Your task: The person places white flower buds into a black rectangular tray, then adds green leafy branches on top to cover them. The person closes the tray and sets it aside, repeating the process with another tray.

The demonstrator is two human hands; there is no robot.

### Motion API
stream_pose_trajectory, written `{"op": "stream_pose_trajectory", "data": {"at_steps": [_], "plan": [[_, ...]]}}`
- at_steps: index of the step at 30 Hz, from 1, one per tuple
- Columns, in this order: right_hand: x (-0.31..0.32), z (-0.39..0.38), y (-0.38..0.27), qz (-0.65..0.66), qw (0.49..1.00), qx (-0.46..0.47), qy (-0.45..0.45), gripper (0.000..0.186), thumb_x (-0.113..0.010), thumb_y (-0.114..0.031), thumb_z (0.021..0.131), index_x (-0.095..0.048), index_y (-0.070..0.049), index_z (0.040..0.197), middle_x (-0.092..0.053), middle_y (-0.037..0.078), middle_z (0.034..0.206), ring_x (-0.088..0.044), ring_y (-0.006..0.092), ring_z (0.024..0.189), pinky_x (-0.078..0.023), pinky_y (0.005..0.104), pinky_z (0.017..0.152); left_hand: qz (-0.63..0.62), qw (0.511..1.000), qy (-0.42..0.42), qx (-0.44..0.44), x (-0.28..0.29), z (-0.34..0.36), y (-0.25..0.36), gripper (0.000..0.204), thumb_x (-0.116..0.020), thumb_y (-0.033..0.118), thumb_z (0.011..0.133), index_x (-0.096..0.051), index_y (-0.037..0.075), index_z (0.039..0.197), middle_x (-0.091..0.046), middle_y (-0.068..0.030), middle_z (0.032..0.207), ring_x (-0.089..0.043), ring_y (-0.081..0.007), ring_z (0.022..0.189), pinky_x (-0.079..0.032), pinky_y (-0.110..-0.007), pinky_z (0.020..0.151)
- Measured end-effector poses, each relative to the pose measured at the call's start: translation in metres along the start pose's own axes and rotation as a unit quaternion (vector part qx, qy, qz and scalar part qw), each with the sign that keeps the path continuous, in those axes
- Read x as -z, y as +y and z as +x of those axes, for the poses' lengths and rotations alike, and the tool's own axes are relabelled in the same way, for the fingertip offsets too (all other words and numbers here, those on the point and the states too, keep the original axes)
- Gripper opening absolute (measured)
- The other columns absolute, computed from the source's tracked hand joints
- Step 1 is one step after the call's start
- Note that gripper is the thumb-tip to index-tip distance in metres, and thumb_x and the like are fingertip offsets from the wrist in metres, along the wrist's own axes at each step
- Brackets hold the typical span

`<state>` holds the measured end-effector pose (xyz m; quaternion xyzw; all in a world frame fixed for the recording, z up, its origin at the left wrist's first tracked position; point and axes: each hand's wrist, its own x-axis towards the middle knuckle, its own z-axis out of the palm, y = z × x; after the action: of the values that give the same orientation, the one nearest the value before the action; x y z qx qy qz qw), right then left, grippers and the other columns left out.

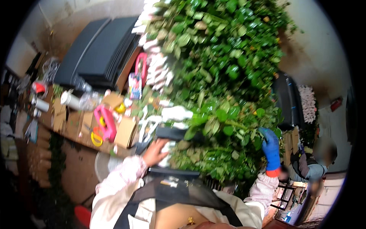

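Your bare left hand (153,153) lies at white wrapping (166,157); leafy stems (219,162) lie between it and your blue-gloved right hand (270,148). Whether either grips cannot be told.

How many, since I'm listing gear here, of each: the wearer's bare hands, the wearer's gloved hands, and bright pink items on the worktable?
Bare left hand: 1
Blue-gloved right hand: 1
Bright pink items: 2
Total: 4
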<state>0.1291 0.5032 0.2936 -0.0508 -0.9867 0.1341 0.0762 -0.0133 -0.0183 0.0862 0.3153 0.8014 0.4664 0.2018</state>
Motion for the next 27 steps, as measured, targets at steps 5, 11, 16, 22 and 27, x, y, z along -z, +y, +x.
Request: {"op": "stream_pose_trajectory", "data": {"at_steps": [5,11,16,22,27], "plan": [[-0.109,-0.072,-0.041,-0.043,0.997,0.036,-0.058,0.064,-0.062,0.005,0.077,-0.069,-0.019,0.136,-0.069,0.016,0.129,-0.066,0.0366,0.119,-0.053,0.0452,0.106,0.018,1.000,0.004,-0.017,0.000,-0.002,0.000,0.068,-0.083,0.015,0.079,-0.056,0.008,0.140,-0.062,-0.0167,0.120,-0.059,-0.0389,0.115,-0.047,-0.046,0.099],[-0.083,-0.041,-0.131,-0.219,0.974,-0.028,-0.052,0.090,-0.073,0.004,0.076,-0.043,-0.018,0.157,-0.060,0.016,0.145,-0.061,0.0393,0.127,-0.050,0.0468,0.110,0.001,1.000,0.024,0.007,-0.004,-0.003,0.000,0.064,-0.082,0.008,0.079,-0.057,0.006,0.138,-0.061,-0.0168,0.120,-0.060,-0.0374,0.115,-0.049,-0.044,0.100],[-0.121,0.004,-0.258,0.106,0.970,0.108,-0.190,0.064,-0.079,-0.043,0.088,-0.062,-0.019,0.145,-0.076,0.013,0.095,-0.073,0.0322,0.081,-0.058,0.0439,0.074,0.011,0.999,0.045,-0.015,-0.007,-0.001,-0.003,0.062,-0.082,0.014,0.080,-0.059,0.009,0.137,-0.062,-0.0165,0.120,-0.059,-0.0379,0.114,-0.046,-0.046,0.101],[-0.224,0.038,-0.254,-0.109,0.959,0.010,-0.260,0.044,-0.076,-0.045,0.089,-0.069,-0.019,0.124,-0.077,0.013,0.097,-0.075,0.0327,0.088,-0.057,0.0476,0.077,0.017,0.997,0.067,-0.038,-0.009,-0.004,-0.002,0.042,-0.077,0.023,0.088,-0.066,0.011,0.126,-0.061,-0.0164,0.119,-0.054,-0.0403,0.111,-0.045,-0.047,0.099],[-0.253,0.039,-0.245,-0.099,0.964,0.018,-0.246,0.040,-0.076,-0.043,0.088,-0.071,-0.022,0.122,-0.078,0.010,0.099,-0.075,0.0314,0.092,-0.057,0.0486,0.082,0.017,0.993,0.111,-0.023,-0.005,-0.005,0.005,0.037,-0.074,0.031,0.094,-0.067,0.001,0.115,-0.069,-0.0185,0.106,-0.056,-0.0389,0.107,-0.047,-0.046,0.094]]}}
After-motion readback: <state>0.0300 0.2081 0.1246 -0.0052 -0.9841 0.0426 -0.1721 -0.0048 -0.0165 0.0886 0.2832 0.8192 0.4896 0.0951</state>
